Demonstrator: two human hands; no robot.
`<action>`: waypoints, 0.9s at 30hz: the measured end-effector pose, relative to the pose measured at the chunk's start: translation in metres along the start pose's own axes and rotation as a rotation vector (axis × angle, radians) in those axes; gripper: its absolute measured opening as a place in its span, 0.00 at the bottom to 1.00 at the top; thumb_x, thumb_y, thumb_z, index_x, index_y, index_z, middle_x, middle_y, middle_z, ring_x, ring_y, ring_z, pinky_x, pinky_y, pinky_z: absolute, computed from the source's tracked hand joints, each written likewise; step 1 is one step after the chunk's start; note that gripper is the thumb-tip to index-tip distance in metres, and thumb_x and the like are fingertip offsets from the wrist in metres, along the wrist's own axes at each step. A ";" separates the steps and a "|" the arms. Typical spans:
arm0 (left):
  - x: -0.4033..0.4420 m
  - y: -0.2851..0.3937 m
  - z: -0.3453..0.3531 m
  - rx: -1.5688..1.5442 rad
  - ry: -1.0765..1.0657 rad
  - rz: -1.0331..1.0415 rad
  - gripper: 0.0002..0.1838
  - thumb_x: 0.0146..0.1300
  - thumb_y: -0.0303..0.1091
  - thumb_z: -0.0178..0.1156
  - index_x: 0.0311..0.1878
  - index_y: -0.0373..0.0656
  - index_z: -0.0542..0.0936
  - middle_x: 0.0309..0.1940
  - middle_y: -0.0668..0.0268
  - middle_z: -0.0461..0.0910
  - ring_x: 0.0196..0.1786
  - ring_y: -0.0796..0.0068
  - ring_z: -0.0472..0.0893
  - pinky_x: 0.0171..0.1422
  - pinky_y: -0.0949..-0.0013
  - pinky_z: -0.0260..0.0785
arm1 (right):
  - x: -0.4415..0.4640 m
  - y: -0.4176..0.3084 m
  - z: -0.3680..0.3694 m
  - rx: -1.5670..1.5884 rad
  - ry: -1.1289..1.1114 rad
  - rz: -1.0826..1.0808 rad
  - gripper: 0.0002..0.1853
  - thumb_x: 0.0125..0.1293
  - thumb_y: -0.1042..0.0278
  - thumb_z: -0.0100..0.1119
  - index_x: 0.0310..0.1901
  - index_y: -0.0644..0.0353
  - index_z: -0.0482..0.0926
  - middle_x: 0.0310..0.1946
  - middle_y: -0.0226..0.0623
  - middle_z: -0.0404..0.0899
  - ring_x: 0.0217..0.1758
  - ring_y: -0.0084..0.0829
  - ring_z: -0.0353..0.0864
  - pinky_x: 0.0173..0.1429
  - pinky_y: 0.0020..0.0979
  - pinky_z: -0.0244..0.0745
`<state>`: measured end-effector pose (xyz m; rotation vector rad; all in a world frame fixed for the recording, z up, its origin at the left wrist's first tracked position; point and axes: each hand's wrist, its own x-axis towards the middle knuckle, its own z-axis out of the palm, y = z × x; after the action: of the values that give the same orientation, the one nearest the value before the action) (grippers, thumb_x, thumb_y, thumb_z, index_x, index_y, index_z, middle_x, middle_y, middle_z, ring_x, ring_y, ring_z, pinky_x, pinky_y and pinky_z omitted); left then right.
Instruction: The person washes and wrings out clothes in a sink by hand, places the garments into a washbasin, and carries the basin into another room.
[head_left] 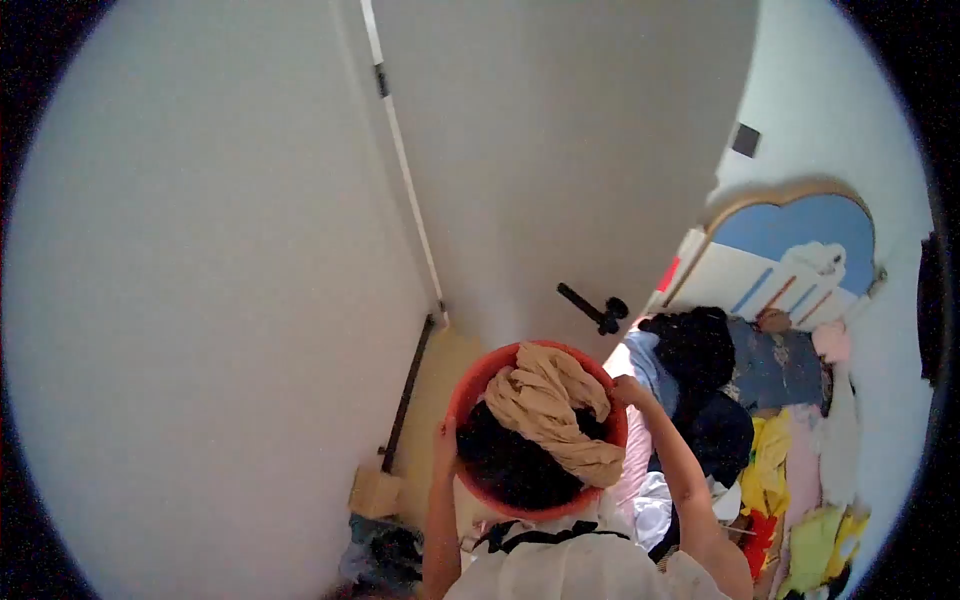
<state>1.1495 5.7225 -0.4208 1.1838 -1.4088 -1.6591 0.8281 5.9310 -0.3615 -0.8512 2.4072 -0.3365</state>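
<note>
A round red basin (463, 393) is held in front of my body, near the white top I wear. Inside it lie a twisted tan cloth (545, 405) and dark, black-looking clothes (505, 460). At the basin's left side, my left hand (446, 440) grips the rim, its fingers partly hidden. On the opposite side my right hand (628, 391) is closed around the upper right rim. Just beyond the basin is a grey door (540, 170) with a black handle (597, 308), which neither hand touches.
To the right, a bed with a blue cloud-shaped headboard (800, 235) is heaped with clothes (715, 430) in several colours. A plain wall (200, 300) runs along the left. A cardboard box (376, 491) and dark fabric (385, 555) are low on the left.
</note>
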 end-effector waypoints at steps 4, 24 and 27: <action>0.027 -0.028 0.016 -0.058 -0.155 -0.075 0.20 0.60 0.47 0.47 0.35 0.36 0.72 0.28 0.65 0.71 0.32 0.76 0.68 0.38 0.72 0.62 | -0.034 0.002 -0.013 0.204 0.199 0.044 0.15 0.47 0.59 0.55 0.31 0.64 0.77 0.25 0.44 0.77 0.30 0.32 0.77 0.36 0.31 0.71; 0.017 0.065 0.078 -0.416 -0.681 -0.142 0.15 0.59 0.42 0.47 0.39 0.38 0.70 0.30 0.68 0.72 0.29 0.79 0.72 0.29 0.76 0.68 | -0.035 0.029 -0.117 0.286 0.731 -0.083 0.43 0.45 0.62 0.64 0.61 0.54 0.49 0.15 0.29 0.67 0.20 0.19 0.66 0.26 0.24 0.63; 0.008 0.072 0.057 -0.486 -0.736 -0.120 0.15 0.59 0.41 0.46 0.40 0.38 0.69 0.30 0.67 0.73 0.30 0.78 0.73 0.29 0.74 0.69 | -0.030 -0.002 -0.132 0.184 0.708 -0.186 0.46 0.44 0.59 0.65 0.63 0.48 0.46 0.16 0.31 0.68 0.22 0.23 0.68 0.27 0.27 0.64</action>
<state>1.0891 5.7221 -0.3514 0.3879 -1.2094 -2.4899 0.7719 5.9548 -0.2402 -0.9888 2.8601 -1.0667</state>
